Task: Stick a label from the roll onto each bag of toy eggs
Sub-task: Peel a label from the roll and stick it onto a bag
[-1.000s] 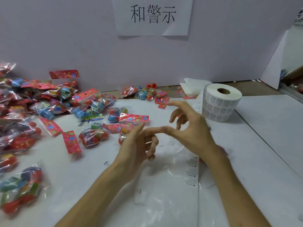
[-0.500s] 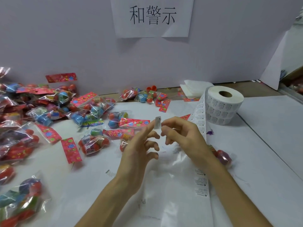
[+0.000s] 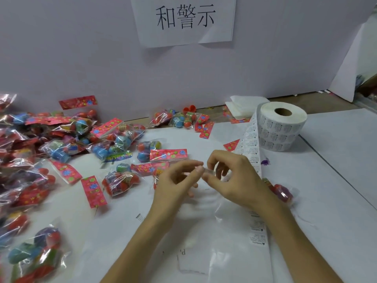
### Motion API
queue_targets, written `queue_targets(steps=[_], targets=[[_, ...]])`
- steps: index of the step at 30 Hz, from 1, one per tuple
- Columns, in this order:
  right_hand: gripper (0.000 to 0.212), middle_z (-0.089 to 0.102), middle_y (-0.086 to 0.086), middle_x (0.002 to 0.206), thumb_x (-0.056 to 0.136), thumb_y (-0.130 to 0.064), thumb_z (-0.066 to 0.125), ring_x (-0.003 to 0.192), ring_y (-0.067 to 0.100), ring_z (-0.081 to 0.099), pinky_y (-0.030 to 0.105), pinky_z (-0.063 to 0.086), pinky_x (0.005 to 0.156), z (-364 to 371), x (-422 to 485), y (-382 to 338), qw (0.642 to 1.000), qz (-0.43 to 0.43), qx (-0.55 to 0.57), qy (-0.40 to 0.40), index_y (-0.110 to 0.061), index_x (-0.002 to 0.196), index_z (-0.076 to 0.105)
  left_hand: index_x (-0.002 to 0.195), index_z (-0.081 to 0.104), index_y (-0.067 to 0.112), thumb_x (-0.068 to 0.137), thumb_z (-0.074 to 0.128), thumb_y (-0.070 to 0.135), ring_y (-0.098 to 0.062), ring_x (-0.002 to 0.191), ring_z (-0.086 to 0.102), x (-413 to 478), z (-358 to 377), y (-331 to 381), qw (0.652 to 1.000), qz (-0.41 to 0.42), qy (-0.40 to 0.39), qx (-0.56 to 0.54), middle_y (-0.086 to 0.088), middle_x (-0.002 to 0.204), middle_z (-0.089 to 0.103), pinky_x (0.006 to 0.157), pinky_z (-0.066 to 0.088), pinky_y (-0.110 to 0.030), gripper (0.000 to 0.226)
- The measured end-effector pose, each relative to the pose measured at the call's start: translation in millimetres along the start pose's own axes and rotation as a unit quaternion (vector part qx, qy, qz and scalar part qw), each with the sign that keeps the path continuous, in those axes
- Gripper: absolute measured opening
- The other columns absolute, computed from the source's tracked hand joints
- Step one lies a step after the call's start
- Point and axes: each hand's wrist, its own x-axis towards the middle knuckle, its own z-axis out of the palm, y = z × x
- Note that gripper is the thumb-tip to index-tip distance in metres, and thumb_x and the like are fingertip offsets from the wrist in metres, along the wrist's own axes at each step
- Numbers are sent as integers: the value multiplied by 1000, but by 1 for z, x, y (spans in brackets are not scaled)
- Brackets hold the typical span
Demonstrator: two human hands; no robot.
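1. head view: the right hand (image 3: 232, 176) curls thumb and fingers in a pinch on a small label (image 3: 210, 171), held just above the white table (image 3: 336, 180).
2. the left hand (image 3: 175, 181) reaches its fingertips to that same label. it is blurred there, so i cannot tell whether it grips or only touches.
3. the label roll (image 3: 283, 127) stands on end beyond the right hand, and its printed strip (image 3: 253, 152) trails down past the right wrist.
4. bags of toy eggs (image 3: 61, 139) lie heaped at the left, and one bag (image 3: 283, 194) sits just beside the right wrist.
5. a paper sign (image 3: 183, 19) hangs on the wall behind.
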Motion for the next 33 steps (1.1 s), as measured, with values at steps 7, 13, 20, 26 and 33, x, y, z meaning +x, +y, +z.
queue_targets(steps=[7, 13, 20, 26, 33], targets=[[27, 58, -14, 98, 86, -34, 74, 72, 12, 61, 28, 51, 66, 16, -1, -4, 999, 27, 6, 21, -34, 106, 56, 87, 81, 21, 81, 83, 26, -15, 64, 64, 10, -12, -1, 1000, 16, 24, -8, -5, 75, 73, 59, 52, -24, 9], [32, 69, -7, 92, 85, -29, 80, 71, 15, 68, 32, 57, 70, 31, 2, -17, 956, 197, 217, 31, -31, 111, 62, 114, 76, 17, 77, 85, 23, -29, 86, 75, 14, -25, 3, 986, -64, 25, -151, -19, 108, 76, 72, 62, -32, 38], [7, 69, 2, 77, 92, -14, 69, 59, 8, 58, 20, 51, 62, 33, 6, -20, 830, 303, 466, 37, -8, 92, 72, 125, 74, 11, 91, 68, 14, -22, 76, 66, 11, -24, -1, 986, -57, -53, -150, -13, 98, 73, 75, 58, -31, 35], [8, 63, 1, 74, 86, -20, 73, 59, 10, 54, 21, 50, 64, 31, 11, -12, 816, 312, 482, 58, -12, 85, 73, 115, 80, 28, 98, 58, 0, -22, 72, 68, 4, -19, -4, 994, -38, -36, -98, -14, 90, 76, 72, 60, -30, 39], [28, 63, 3, 81, 78, -24, 72, 64, 15, 55, 23, 51, 60, 21, 11, -8, 796, 317, 516, 23, -9, 101, 70, 127, 69, 46, 94, 59, 12, -19, 71, 67, -3, -6, -5, 998, 16, -55, -16, -9, 90, 77, 73, 60, -31, 48]])
